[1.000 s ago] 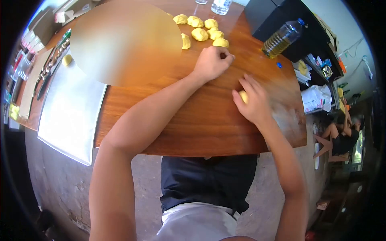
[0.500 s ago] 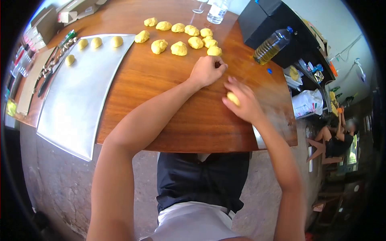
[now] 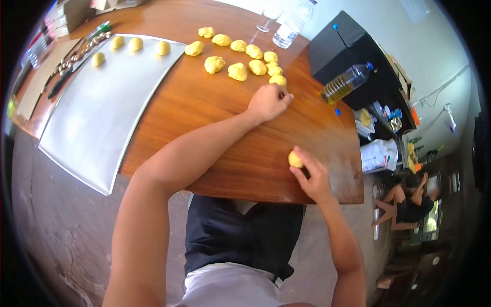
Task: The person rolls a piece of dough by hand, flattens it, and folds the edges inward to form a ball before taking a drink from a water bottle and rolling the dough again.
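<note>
My right hand (image 3: 314, 176) grips a yellow dough ball (image 3: 295, 159) between thumb and fingers at the tabletop, near the table's front right edge. Loosely curled into a fist, my left hand (image 3: 271, 102) rests on the wooden table (image 3: 225, 158) and shows nothing in its fingers. Just beyond its knuckles lies a lump of yellow dough (image 3: 277, 80). Several more rough dough lumps (image 3: 237, 71) form a curved group farther back. On the metal tray (image 3: 97, 117) at the left, several smooth dough balls (image 3: 135, 44) sit near the far end.
An oil bottle (image 3: 347, 83) leans in view before a black box (image 3: 342, 51) at the right, with a blue cap (image 3: 337, 112) nearby. A clear water bottle (image 3: 294, 25) stands at the back. A knife (image 3: 60, 84) lies left of the tray. Another person (image 3: 413, 204) sits at far right.
My right hand has moved toward the table's front edge with the dough ball, away from my left hand. My left hand stays curled by the dough lumps. The camera view has shifted.
</note>
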Demonstrator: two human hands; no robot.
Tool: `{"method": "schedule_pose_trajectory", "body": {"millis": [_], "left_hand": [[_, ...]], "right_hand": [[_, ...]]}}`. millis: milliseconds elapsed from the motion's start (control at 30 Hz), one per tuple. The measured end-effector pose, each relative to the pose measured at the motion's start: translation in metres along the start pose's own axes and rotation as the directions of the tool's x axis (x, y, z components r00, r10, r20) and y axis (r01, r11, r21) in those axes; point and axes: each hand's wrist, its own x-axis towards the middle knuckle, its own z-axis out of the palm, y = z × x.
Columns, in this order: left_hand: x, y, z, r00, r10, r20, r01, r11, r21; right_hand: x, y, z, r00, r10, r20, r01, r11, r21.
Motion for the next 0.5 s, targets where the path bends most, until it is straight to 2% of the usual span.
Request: {"method": "schedule_pose_trajectory", "body": {"millis": [67,100,167,200,267,333,367,433,500], "left_hand": [[-0.002,0.0,0.001,1.0,0.011,-0.004,-0.011,1.0,0.003],[-0.002,0.001,0.001,1.0,0.014,-0.002,-0.014,1.0,-0.001],[0.0,0.001,0.004,1.0,0.03,0.009,-0.03,1.0,0.001],[0.0,0.0,0.004,1.0,0.013,0.008,-0.013,1.0,-0.005],[0.002,0.0,0.0,1.0,-0.005,-0.011,0.005,1.0,-0.007],[0.0,0.0,-0.001,1.0,0.001,-0.003,-0.001,0.999,-0.04],[0.001,0.0,-0.001,1.0,-0.026,-0.001,0.025,0.999,-0.034],[0.001,-0.003,0.004,1.0,-0.004,-0.011,0.004,0.999,-0.037],[0.002,-0.008,0.006,0.999,0.031,-0.03,-0.032,0.999,-0.018]], "right_hand": [[0.012,0.02,-0.008,0.997,0.062,-0.037,-0.067,0.985,-0.159],[0.025,0.03,0.0,0.997,0.06,-0.048,-0.067,0.985,-0.158],[0.062,0.046,0.025,0.977,-0.014,-0.213,-0.039,0.97,-0.242],[0.076,0.045,0.039,0.975,-0.015,-0.22,-0.039,0.97,-0.241],[0.104,0.035,0.069,0.941,0.134,-0.311,-0.191,0.969,-0.159],[0.104,0.004,0.076,0.971,0.065,-0.228,-0.087,0.992,-0.089],[0.091,-0.009,0.07,0.991,-0.009,-0.13,-0.005,0.994,-0.109],[0.056,-0.028,0.051,0.983,-0.157,-0.099,0.146,0.983,-0.109],[0.018,-0.025,0.029,0.997,0.062,-0.034,-0.06,0.997,0.053]]}}
